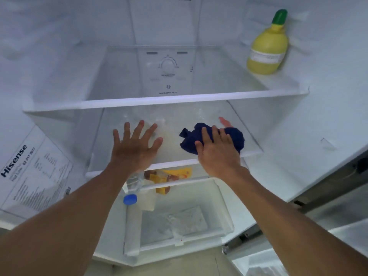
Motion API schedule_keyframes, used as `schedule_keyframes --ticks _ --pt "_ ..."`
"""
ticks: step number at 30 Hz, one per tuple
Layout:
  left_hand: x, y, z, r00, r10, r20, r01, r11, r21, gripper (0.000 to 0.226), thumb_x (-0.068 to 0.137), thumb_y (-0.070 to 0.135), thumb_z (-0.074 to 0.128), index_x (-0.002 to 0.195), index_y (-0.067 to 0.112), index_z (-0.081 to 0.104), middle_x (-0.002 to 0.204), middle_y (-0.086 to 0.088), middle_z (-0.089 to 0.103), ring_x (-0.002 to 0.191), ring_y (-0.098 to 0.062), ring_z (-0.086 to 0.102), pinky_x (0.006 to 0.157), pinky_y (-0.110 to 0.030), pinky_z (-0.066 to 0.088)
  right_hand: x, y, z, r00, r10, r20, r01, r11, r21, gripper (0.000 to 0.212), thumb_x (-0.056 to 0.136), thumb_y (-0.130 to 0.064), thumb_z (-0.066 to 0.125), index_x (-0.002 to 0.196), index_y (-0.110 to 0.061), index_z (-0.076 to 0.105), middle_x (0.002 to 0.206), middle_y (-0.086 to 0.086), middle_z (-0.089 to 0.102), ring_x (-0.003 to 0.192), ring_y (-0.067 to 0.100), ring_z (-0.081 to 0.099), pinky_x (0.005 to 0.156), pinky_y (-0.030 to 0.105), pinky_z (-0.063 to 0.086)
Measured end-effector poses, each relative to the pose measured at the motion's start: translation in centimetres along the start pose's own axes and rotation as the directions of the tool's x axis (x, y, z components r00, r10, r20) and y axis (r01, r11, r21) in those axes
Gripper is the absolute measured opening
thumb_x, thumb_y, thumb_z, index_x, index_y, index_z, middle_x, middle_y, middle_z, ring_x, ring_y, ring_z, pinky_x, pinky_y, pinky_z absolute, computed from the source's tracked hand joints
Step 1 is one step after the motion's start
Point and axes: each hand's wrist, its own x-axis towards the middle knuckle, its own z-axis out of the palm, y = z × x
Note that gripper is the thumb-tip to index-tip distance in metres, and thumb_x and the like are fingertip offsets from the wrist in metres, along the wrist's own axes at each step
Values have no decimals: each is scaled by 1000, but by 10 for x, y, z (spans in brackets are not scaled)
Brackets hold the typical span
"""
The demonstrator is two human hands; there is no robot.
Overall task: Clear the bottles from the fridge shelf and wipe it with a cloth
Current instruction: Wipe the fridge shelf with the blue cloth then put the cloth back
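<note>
**Fridge shelf, wipe in hand: cloth on glass, both hands in**

1. Fridge (59, 56). White interior, door open, dial panel on the back wall. Advice for the step: work the middle shelf only, back to front, so loosened dirt comes toward the rim and not into the corners.

2. Shelf (173, 164). Clear glass with a white front rim, no bottles on it. Looks cloudy toward the back, possibly damp or smeared. Overlapping strokes with even pressure should suit it; the back edge and side rails need a pass too.

3. Left hand (135, 148). Fully open, fingers spread, holding nothing, over the left half of the shelf. Whether it touches the glass I cannot tell. Pressed flat, it would steady the shelf during wiping.

4. Right hand (217, 150). Loosely open, palm down, pressing on the cloth without closing round it.

5. Cloth (237, 138). Dark blue, bunched into a lump on the right half of the shelf. Spread flatter, it would cover more glass per stroke.

6. Bottle (131, 188). Clear, blue cap, on a lower level.
</note>
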Motion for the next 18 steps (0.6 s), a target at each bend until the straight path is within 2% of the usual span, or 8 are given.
schedule_keyframes --ticks 2,4,6,9,11,12,16,18 --pt "-1 1 0 1000 17 4 -17 1000 9 69 96 73 -1 161 48 -3 173 7 -8 159 -35 -7 123 -64 -5 21 28 -3 988 150 45 -149 989 -26 62 106 -40 15 159 -7 11 164 23 15 150 40 17 123 51 13" --pt "0 2 4 1000 22 -20 -21 1000 19 70 96 73 -2 161 48 -2 173 7 -7 159 -36 -6 122 -66 -6 63 32 -5 980 195 47 -196 980 21 61 106 -37 18 157 -4 13 162 25 18 147 42 20 122 51 15" --pt "2 0 7 999 24 -29 -24 1000 12 70 96 73 -2 161 47 -1 173 8 -5 159 -36 -5 122 -67 -5 88 13 -4 994 102 38 -103 994 46 58 106 -35 20 156 -6 16 162 22 21 146 41 23 121 50 17" --pt "3 -1 6 999 24 -26 -24 1000 10 70 96 72 -2 161 47 -2 173 8 -6 159 -36 -5 122 -66 -3 50 -2 0 989 -71 126 65 997 51 60 104 -36 11 159 -11 12 168 15 9 153 36 10 124 50 9" --pt "2 0 5 999 26 -22 -26 1000 -5 69 96 71 -1 161 47 -2 173 8 -6 159 -35 -5 123 -66 -4 7 12 5 990 -99 98 98 995 12 71 97 -41 -3 158 -8 17 167 17 10 154 36 8 123 55 14" --pt "2 0 5 999 30 -24 -30 999 -12 69 97 71 0 161 47 -1 173 7 -6 159 -35 -5 123 -66 -4 4 22 1 992 -61 108 64 998 -26 72 97 -40 -3 157 -6 18 166 19 11 153 38 9 122 56 16" --pt "4 -2 7 998 46 -50 -47 999 -22 70 97 72 2 161 46 1 174 6 -3 159 -37 -3 123 -66 -3 86 29 -6 985 166 41 -167 986 17 58 103 -32 20 153 -2 22 159 25 24 144 41 25 119 55 21" --pt "6 -3 9 997 45 -56 -46 999 -19 69 97 71 1 161 46 0 174 6 -4 159 -37 -4 123 -66 -3 114 7 -4 992 116 52 -118 992 41 57 103 -32 22 151 -2 24 158 23 26 143 42 28 118 56 23"
